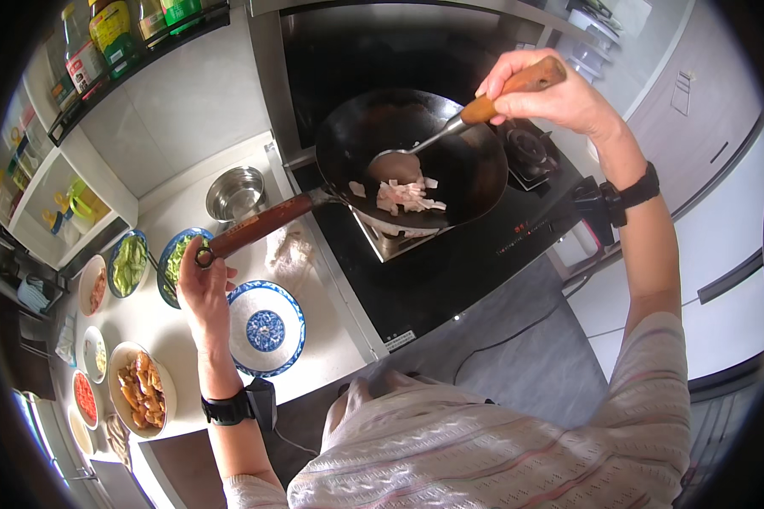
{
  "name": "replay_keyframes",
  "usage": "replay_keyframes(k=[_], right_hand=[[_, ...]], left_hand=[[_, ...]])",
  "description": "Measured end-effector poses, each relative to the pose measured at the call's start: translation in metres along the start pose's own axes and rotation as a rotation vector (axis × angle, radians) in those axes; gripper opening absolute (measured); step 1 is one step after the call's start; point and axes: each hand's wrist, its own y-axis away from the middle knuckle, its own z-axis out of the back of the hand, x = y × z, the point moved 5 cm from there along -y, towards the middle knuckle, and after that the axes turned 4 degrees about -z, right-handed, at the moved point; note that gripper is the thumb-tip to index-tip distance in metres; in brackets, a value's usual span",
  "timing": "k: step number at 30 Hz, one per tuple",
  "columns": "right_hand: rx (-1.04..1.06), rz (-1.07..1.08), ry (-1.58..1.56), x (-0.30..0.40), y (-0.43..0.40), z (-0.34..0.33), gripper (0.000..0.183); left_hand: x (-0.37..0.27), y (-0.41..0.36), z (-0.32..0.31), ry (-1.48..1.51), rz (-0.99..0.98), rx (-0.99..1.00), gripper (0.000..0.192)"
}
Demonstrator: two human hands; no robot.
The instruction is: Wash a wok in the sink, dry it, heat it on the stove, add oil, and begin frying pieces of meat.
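Note:
A dark wok [477,165] sits over the burner on the left side of the black cooktop. My left hand [205,292] is at the far end of its wooden handle [261,223], fingers and thumb around the tip by the hanging ring. Between fingers and thumb, my right hand [541,89] holds the wooden grip of a metal cooking utensil [442,132]. The utensil's head [396,167] rests inside the wok, touching or just behind pale pink chopped meat pieces [410,195]. Whether that head is a ladle or a turner is hard to tell.
An empty blue-and-white bowl [266,331], a steel bowl [235,194] and a crumpled cloth [291,254] lie left of the cooktop. Farther left stand sliced greens [129,264], browned meat pieces [141,389] and chopped red food [84,399]. Bottles [109,32] line a shelf above.

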Motion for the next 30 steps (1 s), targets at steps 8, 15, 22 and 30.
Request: replay_keyframes(k=[8, 15, 22, 30], right_hand=[[-0.014, -0.100, -0.096, 0.035, -0.017, 0.017, 0.015], [-0.175, -0.088, -0.058, -0.001, -0.034, 0.022, 0.018], [-0.100, -0.243, -0.193, -0.018, -0.053, 0.010, 0.016], [0.197, -0.129, 0.039, 0.028, -0.018, 0.028, 0.014]], left_hand=[[0.004, 0.000, 0.003, 0.042, -0.010, 0.007, 0.042], [0.004, 0.000, -0.002, 0.034, 0.002, 0.010, 0.042], [0.004, -0.001, 0.002, 0.027, -0.003, 0.008, 0.041], [0.003, -0.001, 0.001, 0.030, 0.001, 0.025, 0.041]])
